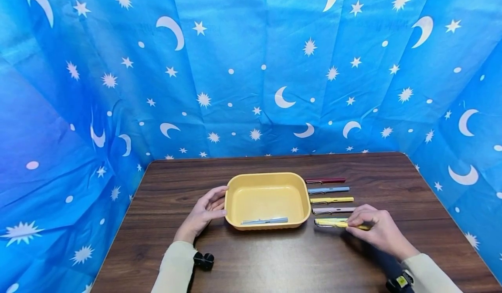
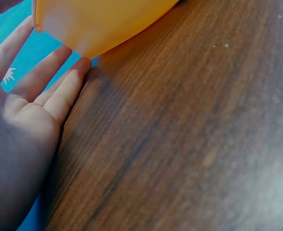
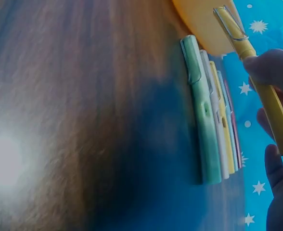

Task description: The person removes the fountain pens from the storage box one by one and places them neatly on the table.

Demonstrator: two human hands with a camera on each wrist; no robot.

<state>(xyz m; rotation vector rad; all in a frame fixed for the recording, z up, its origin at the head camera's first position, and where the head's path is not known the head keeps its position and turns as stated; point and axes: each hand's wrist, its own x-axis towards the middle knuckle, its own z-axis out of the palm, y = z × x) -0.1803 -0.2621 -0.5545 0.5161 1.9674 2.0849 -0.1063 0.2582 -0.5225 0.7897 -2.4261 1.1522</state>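
My right hand (image 1: 378, 227) pinches a yellow pen (image 3: 267, 98) with a wire clip between thumb and fingers. In the head view this pen overlaps a green pen (image 3: 204, 115), the nearest in a row on the table. Beyond it lie a pale pink pen (image 1: 333, 210), another yellow pen (image 1: 333, 200), a blue pen (image 1: 329, 190) and a dark red pen (image 1: 326, 181). My left hand (image 1: 201, 214) rests its fairly straight fingers and thumb against the left end of a yellow tray (image 1: 268, 176). Inside the tray, along its near wall, lies a grey-blue pen (image 1: 264, 220).
The dark wood-grain table (image 1: 274, 262) has a rounded back edge. Blue fabric (image 1: 251, 79) with white moons and stars stands behind it and on both sides. Each wrist wears a small black camera (image 1: 204, 261).
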